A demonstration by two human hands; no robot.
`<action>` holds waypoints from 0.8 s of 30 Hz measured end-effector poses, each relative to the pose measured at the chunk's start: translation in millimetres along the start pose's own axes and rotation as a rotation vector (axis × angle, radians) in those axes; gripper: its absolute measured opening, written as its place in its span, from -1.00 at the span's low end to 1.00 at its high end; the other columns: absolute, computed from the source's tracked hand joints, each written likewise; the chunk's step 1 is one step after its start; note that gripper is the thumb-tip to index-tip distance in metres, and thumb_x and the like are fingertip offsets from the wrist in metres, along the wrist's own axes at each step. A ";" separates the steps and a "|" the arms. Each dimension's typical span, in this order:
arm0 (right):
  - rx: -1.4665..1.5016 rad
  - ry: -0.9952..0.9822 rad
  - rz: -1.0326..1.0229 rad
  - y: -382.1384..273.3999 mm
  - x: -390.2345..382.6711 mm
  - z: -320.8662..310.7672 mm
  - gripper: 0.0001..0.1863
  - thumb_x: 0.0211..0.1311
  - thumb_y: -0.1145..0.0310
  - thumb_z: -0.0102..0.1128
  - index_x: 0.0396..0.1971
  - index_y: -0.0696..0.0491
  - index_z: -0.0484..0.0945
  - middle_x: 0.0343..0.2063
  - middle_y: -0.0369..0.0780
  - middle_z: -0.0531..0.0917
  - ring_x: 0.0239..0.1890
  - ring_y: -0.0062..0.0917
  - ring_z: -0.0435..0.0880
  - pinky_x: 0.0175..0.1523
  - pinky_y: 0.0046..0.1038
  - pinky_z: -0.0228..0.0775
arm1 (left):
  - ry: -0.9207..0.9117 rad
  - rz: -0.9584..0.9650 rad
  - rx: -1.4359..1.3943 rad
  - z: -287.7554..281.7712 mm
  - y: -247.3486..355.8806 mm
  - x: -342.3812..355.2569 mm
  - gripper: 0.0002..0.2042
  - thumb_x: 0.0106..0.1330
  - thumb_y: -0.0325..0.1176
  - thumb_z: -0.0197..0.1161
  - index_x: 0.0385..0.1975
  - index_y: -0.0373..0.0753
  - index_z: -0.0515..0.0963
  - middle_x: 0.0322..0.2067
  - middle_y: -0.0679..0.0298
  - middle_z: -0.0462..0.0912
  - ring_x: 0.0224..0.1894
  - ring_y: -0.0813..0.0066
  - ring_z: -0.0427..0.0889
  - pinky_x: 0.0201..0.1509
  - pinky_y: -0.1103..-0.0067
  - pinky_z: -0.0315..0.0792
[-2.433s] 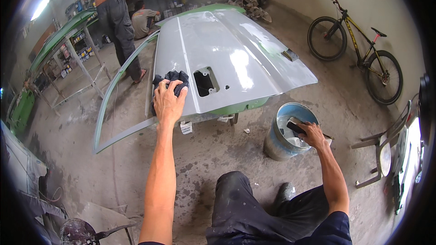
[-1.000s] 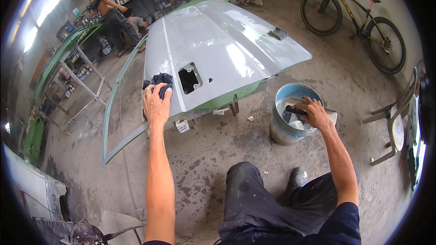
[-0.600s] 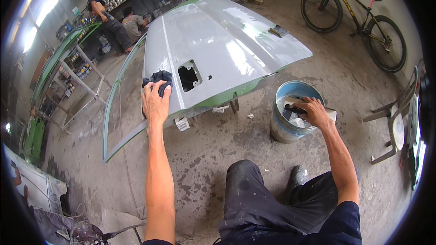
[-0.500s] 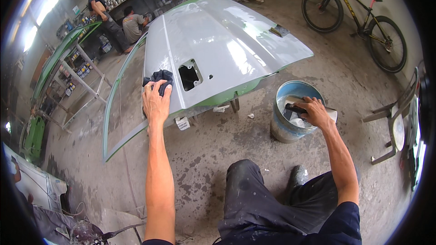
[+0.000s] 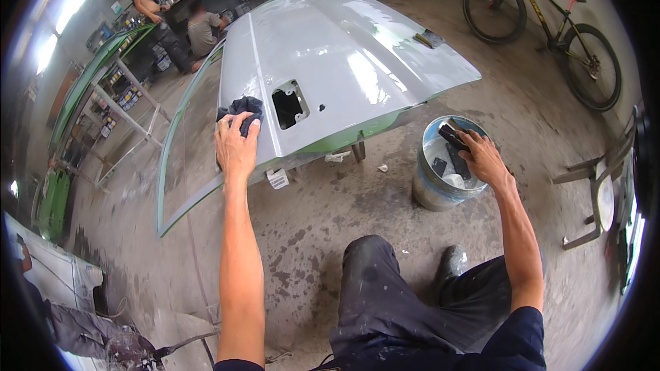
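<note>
Since half a second ago, the right hand has moved the black block toward the far side of the bucket, baring more of the dark rectangular pads inside. The block sits at the near-left side of the fingertips, pinched between thumb and curled fingers, slanting over the bucket's mouth. The dark cloth lies under and just beyond the left hand, whose fingers are bent and slightly spread, gripping its folds with the thumb on the right.

The cloth is soft and crumpled; the block is straight-edged; the bucket is round, blue and scuffed. Smooth, glossy grey coats the car door, green along its edges. The left forearm reaches nearly straight to the door's left edge; the right arm bends at the elbow.
</note>
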State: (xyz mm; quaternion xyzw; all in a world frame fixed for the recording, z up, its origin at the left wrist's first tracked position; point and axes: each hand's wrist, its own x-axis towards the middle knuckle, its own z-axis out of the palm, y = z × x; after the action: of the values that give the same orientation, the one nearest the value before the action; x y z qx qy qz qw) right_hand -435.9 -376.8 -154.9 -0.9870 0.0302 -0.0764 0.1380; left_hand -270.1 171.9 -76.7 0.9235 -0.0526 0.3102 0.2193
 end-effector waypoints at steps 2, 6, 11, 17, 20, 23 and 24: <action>0.001 -0.005 -0.016 -4.0 0.3 -2.0 -0.36 0.49 0.35 0.31 0.54 -0.19 0.45 0.47 -0.03 0.50 0.35 0.02 0.54 0.45 0.06 0.30 | 0.034 0.032 0.032 -0.7 -1.2 0.2 -0.64 0.46 -0.06 0.35 0.12 -0.10 0.72 0.17 0.02 0.62 0.25 -0.08 0.55 0.36 0.13 0.43; -0.014 0.020 -0.057 -11.6 -2.1 -10.6 -0.36 0.47 0.37 0.33 0.52 -0.16 0.47 0.45 -0.04 0.53 0.32 -0.02 0.56 0.40 0.02 0.34 | 0.057 0.016 0.072 1.3 -3.8 3.6 -0.67 0.45 -0.13 0.36 0.02 -0.23 0.71 0.02 -0.01 0.66 0.13 -0.12 0.58 0.27 0.10 0.46; 0.048 -0.032 0.039 -12.3 -2.2 -26.6 -0.34 0.47 0.35 0.34 0.54 -0.12 0.46 0.50 -0.02 0.48 0.46 -0.02 0.46 0.54 0.00 0.28 | 0.099 0.023 0.011 -2.3 -0.4 2.4 -0.73 0.43 -0.17 0.37 -0.08 -0.25 0.73 -0.09 -0.01 0.68 0.06 -0.12 0.60 0.19 0.10 0.49; 0.039 -0.055 0.074 -11.9 1.8 -35.9 -0.37 0.45 0.34 0.35 0.51 -0.17 0.52 0.44 -0.07 0.54 0.37 -0.10 0.53 0.53 -0.02 0.29 | 0.116 0.103 -0.027 -24.3 24.5 -37.0 -0.80 0.37 -0.32 0.43 -0.15 -0.32 0.71 -0.17 0.01 0.66 0.00 -0.10 0.60 0.15 0.14 0.47; 0.052 -0.037 0.089 -12.8 1.6 -38.0 -0.37 0.43 0.34 0.37 0.49 -0.15 0.54 0.43 -0.07 0.55 0.33 -0.12 0.56 0.54 -0.03 0.28 | 0.128 0.133 -0.056 -35.0 48.5 -63.5 -0.82 0.34 -0.37 0.45 -0.18 -0.32 0.69 -0.21 0.05 0.64 -0.02 -0.06 0.58 0.14 0.16 0.46; 0.075 -0.066 0.124 -14.6 2.2 -40.2 -0.36 0.43 0.32 0.38 0.50 -0.14 0.53 0.47 -0.05 0.52 0.35 -0.10 0.54 0.56 -0.03 0.28 | 0.131 0.227 -0.052 -37.8 81.0 -80.0 -0.81 0.29 -0.40 0.47 -0.16 -0.30 0.72 -0.15 0.06 0.65 -0.01 -0.04 0.56 0.14 0.15 0.48; 0.077 -0.093 0.132 -15.7 3.1 -40.5 -0.35 0.43 0.32 0.39 0.51 -0.12 0.52 0.49 -0.05 0.49 0.41 -0.08 0.51 0.57 -0.04 0.28 | 0.149 0.287 -0.059 -34.5 93.4 -82.4 -0.81 0.28 -0.40 0.48 -0.16 -0.30 0.72 -0.13 0.06 0.65 -0.02 -0.03 0.56 0.14 0.16 0.48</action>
State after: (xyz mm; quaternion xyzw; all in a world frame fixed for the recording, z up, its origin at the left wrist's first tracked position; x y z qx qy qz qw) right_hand -438.7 -372.8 -111.6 -0.9793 0.0856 -0.0225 0.1820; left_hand -376.9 100.0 -66.5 0.8740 -0.1767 0.4045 0.2032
